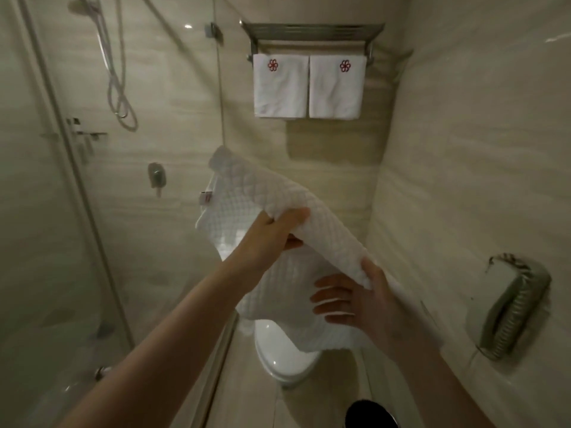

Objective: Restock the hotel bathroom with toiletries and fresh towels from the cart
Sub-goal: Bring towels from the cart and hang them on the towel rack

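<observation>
Head view, looking down into a tiled bathroom. The glass shower enclosure [77,211] fills the left side, with a shower hose [119,88] looped behind it.

In the centre, a white waffle-weave towel [278,193] is held up in the air above the toilet [284,350], part folded. One thick fold runs diagonally and the rest hangs below.

The left hand [272,236] grips that fold from underneath, fingers curled into the cloth. The right hand [364,298] has its thumb hooked over the lower end of the fold. Its fingers [333,298] are spread nearly straight against the hanging part.

On the far wall a metal towel rack [312,29] carries two hung towels [281,88] side by side, each with a red flower emblem. A paper holder [509,307] sits on the right wall.

This looks like the fresh-towel step, with the cloth being folded or squared in the air. The next move likely calls for evening the edges and then lifting it to the rack's top shelf, or setting it elsewhere. Which of these is meant cannot be told.

The towel hides most of the toilet, and a small tag [205,197] at the towel's edge is too blurred to read. The cart is out of view, and a dark shape [370,415] is cut off at the bottom edge.
</observation>
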The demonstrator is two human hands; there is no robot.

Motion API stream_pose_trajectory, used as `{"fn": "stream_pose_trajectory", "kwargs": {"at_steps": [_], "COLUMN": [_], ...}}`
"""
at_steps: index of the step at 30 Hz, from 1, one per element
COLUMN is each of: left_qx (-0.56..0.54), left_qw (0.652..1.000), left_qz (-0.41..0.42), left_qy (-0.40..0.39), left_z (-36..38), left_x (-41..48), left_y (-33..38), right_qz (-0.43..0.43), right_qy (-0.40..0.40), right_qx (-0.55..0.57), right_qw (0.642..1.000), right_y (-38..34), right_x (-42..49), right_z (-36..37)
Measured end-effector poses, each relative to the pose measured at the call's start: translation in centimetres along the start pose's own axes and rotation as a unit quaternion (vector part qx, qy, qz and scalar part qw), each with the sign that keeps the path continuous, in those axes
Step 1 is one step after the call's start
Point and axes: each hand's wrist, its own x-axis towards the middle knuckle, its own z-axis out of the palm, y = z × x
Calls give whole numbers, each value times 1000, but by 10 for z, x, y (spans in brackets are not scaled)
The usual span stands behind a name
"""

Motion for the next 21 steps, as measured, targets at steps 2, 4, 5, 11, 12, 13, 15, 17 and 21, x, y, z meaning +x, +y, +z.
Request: {"fn": "stream_pose_trajectory", "kwargs": {"at_steps": [2,4,5,11,12,13,15,17,21], "left_qx": [3,1,-4,-10,-4,2,12,23,16], "left_qw": [1000,999,998,994,993,992,991,989,987], "left_qz": [13,29,37,104,113,120,129,138,152], "left_qy": [-20,-35,-43,-43,-44,-45,-42,-37,-42], "left_z": [-4,-8,-9,-12,-13,-15,-20,-28,-45], "left_x": [32,64,79,203,223,243,283,321,393], "left_y": [-8,-15,-18,-33,-35,-37,-40,-39,-29], "right_qz": [-27,-63,-77,-143,-140,-135,-134,-142,-140], "right_qy": [14,28,22,-64,-68,-73,-78,-73,-77], "right_qx": [0,24,41,-11,-30,-48,-84,-110,-161], "right_qw": [1000,997,996,988,987,987,984,981,974], "right_y": [-2,-5,-7,-49,-58,-67,-87,-108,-151], "right_x": [33,67,82,208,229,249,286,320,379], "right_z": [-8,-18,-22,-72,-81,-89,-102,-113,-127]}}
